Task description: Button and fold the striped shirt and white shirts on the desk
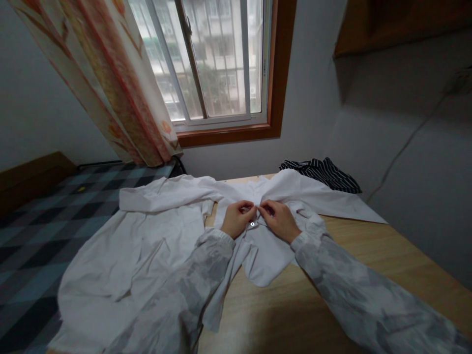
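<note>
A white shirt (271,260) lies crumpled on the wooden table (265,319), one sleeve stretched out to the right. My left hand (239,218) pinches its cloth near the middle, thumb and forefinger pressed together. From the other side my right hand (279,219) pinches the same spot, the fingertips of both hands almost meeting. A small round button (252,224) shows on the cloth just below the fingertips. Whatever lies right between the fingertips is too small to make out. More white cloth, like a second garment (110,260), spreads out to the left.
A black striped garment (322,173) lies at the table's back right edge. To the left is a bed with a checked cover (27,255). Behind stand a window (217,64) and a flowered curtain (110,83). A cable (405,147) runs down the right wall.
</note>
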A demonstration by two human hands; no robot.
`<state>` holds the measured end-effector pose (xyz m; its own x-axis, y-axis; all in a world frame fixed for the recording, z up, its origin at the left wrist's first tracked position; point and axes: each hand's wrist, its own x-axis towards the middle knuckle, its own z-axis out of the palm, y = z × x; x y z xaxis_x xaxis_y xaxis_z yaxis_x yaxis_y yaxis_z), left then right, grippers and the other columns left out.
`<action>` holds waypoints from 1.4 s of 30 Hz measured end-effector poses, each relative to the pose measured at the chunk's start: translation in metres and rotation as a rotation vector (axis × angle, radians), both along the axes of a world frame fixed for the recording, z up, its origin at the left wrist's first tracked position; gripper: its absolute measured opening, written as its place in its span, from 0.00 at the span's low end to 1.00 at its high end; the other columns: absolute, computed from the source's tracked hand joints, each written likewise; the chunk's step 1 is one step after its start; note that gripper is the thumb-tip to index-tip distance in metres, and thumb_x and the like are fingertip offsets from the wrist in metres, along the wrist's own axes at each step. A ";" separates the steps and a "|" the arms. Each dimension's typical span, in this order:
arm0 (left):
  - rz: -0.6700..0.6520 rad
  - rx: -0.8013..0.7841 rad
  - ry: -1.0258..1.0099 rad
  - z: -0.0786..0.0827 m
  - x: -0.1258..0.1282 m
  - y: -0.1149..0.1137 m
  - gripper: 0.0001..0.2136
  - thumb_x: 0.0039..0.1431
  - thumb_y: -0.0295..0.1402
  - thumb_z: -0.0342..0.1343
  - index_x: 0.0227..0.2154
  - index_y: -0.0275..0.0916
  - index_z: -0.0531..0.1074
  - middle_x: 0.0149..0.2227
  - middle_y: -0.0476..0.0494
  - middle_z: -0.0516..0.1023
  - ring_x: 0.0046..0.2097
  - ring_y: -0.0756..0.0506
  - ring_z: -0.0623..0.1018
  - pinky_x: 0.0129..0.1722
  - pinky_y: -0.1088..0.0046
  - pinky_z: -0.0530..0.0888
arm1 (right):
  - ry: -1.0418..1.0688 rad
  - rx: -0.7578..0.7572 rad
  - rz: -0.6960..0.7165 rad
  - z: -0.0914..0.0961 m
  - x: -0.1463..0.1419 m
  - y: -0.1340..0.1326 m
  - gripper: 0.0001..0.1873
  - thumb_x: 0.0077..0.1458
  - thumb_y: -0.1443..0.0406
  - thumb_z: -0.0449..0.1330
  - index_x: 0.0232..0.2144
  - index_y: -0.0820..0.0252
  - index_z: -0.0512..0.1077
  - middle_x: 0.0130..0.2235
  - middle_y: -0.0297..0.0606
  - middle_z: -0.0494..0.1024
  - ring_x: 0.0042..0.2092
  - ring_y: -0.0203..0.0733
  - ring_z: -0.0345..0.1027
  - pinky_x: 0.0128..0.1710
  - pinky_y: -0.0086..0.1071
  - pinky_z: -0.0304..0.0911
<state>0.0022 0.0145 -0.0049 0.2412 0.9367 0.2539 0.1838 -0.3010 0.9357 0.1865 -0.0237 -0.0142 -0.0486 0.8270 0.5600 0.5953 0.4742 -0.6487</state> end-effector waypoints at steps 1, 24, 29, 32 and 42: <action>0.006 0.005 0.004 0.000 0.000 0.000 0.14 0.54 0.42 0.69 0.35 0.35 0.82 0.27 0.46 0.82 0.25 0.49 0.77 0.24 0.76 0.69 | 0.002 -0.006 0.012 0.000 0.000 0.000 0.09 0.69 0.59 0.61 0.37 0.54 0.78 0.32 0.36 0.81 0.34 0.44 0.72 0.38 0.35 0.64; -0.046 0.196 0.112 0.002 -0.002 -0.004 0.09 0.65 0.39 0.63 0.39 0.39 0.81 0.33 0.46 0.83 0.26 0.50 0.79 0.27 0.76 0.73 | 0.106 -0.097 0.132 0.003 0.002 0.000 0.11 0.70 0.62 0.57 0.35 0.54 0.74 0.32 0.33 0.79 0.36 0.43 0.72 0.39 0.33 0.62; -0.028 0.287 0.212 0.002 -0.001 -0.005 0.08 0.65 0.37 0.62 0.40 0.39 0.83 0.36 0.43 0.85 0.29 0.49 0.80 0.30 0.75 0.75 | 0.046 -0.059 0.086 0.004 0.002 -0.001 0.10 0.71 0.62 0.56 0.35 0.55 0.72 0.33 0.34 0.77 0.35 0.43 0.69 0.39 0.33 0.59; -0.029 0.240 0.225 0.002 -0.001 -0.005 0.09 0.66 0.39 0.62 0.39 0.39 0.82 0.30 0.46 0.83 0.28 0.49 0.79 0.29 0.74 0.73 | 0.028 -0.044 0.068 0.004 0.002 -0.001 0.10 0.70 0.62 0.56 0.35 0.54 0.72 0.33 0.34 0.77 0.35 0.43 0.69 0.39 0.33 0.58; 0.123 0.326 0.358 0.011 -0.002 -0.013 0.08 0.65 0.39 0.64 0.37 0.41 0.82 0.33 0.47 0.84 0.29 0.48 0.77 0.33 0.72 0.69 | -0.020 -0.022 0.048 0.002 0.003 0.000 0.10 0.69 0.63 0.56 0.34 0.54 0.73 0.33 0.34 0.77 0.36 0.44 0.69 0.39 0.34 0.58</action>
<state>0.0003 0.0012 0.0060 0.2595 0.8492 0.4600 0.5286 -0.5235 0.6682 0.1890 -0.0239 -0.0124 -0.0994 0.8358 0.5399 0.5850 0.4880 -0.6478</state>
